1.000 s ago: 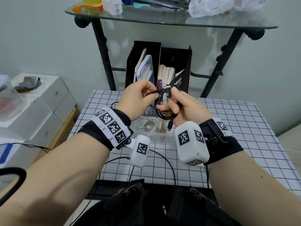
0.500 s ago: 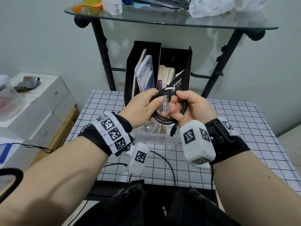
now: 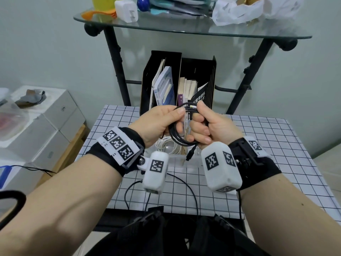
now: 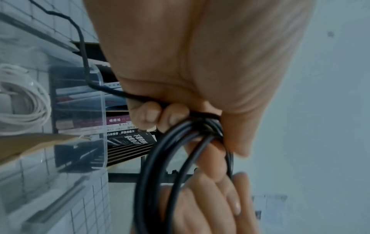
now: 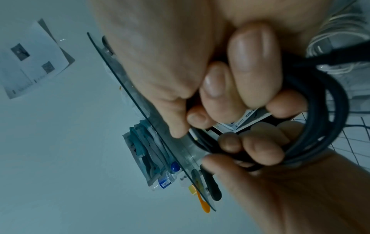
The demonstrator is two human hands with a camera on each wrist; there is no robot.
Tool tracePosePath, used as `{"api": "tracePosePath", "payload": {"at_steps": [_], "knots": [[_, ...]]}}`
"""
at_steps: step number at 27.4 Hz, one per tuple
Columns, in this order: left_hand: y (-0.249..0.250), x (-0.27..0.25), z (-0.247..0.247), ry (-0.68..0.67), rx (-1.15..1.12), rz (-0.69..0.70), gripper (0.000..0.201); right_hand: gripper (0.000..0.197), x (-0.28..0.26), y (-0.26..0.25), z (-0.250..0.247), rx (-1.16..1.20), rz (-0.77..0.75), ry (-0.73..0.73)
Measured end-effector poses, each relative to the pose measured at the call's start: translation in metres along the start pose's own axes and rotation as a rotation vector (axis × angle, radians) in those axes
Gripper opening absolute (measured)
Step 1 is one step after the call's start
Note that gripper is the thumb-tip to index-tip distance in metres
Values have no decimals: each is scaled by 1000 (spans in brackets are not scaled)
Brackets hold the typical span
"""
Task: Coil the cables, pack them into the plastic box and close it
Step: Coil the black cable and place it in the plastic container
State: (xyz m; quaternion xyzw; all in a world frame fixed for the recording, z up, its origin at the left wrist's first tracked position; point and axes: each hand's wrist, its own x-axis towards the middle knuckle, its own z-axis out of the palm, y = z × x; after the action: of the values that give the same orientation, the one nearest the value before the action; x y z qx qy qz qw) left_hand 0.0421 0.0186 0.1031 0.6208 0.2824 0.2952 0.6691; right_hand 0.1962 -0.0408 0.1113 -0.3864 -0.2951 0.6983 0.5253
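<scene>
Both hands hold a black cable (image 3: 180, 138) wound into a small coil above the table. My left hand (image 3: 162, 122) grips the coil's left side, thumb on top and fingers through the loop (image 4: 160, 158). My right hand (image 3: 204, 126) grips the right side with curled fingers, the thumb pressing the strands (image 5: 328, 126). One black plug end (image 3: 191, 154) dangles below the coil. Under the hands stands the clear plastic box (image 3: 191, 161), open, with a coiled white cable (image 3: 167, 146) inside it (image 4: 26, 101).
A black file holder (image 3: 177, 80) with books stands behind the box on the checked tablecloth (image 3: 276, 145). A glass shelf (image 3: 184, 28) on black legs overhangs the far edge. White boxes (image 3: 46, 126) sit to the left. Thin black wrist-camera wires (image 3: 184, 183) trail near the front edge.
The coil went from a loose tangle to a neat round loop. Both hands rose slightly and closed in on it; the plug end now hangs below.
</scene>
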Motion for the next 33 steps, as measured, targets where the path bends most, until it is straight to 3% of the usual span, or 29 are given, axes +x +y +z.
{"api": "tracePosePath", "payload": {"at_steps": [2, 6, 9, 12, 15, 18, 23, 29, 33], "knots": [[0, 2, 2, 69, 51, -24, 41, 45, 1, 2, 1, 9, -25, 47], [-1, 8, 8, 128, 186, 67, 40, 40, 3, 7, 5, 40, -65, 101], [-1, 12, 6, 137, 132, 56, 41, 34, 2, 7, 6, 131, -82, 36], [-4, 15, 6, 125, 17, 0, 43, 44, 3, 3, 6, 187, -51, -54], [-12, 15, 4, 149, -3, -65, 51, 46, 5, -3, 2, 287, -52, -43], [-27, 10, -3, 137, 79, -96, 52, 52, 5, -13, -6, 358, -109, 27], [-42, 1, -15, 115, 350, -124, 24, 54, -1, -26, -22, 549, -187, 148], [-52, -8, -34, 138, 554, -164, 12, 47, -11, -46, -33, 677, -368, 355], [-40, -4, -17, 21, 687, -151, 12, 44, -8, -41, -30, 628, -420, 461]]}}
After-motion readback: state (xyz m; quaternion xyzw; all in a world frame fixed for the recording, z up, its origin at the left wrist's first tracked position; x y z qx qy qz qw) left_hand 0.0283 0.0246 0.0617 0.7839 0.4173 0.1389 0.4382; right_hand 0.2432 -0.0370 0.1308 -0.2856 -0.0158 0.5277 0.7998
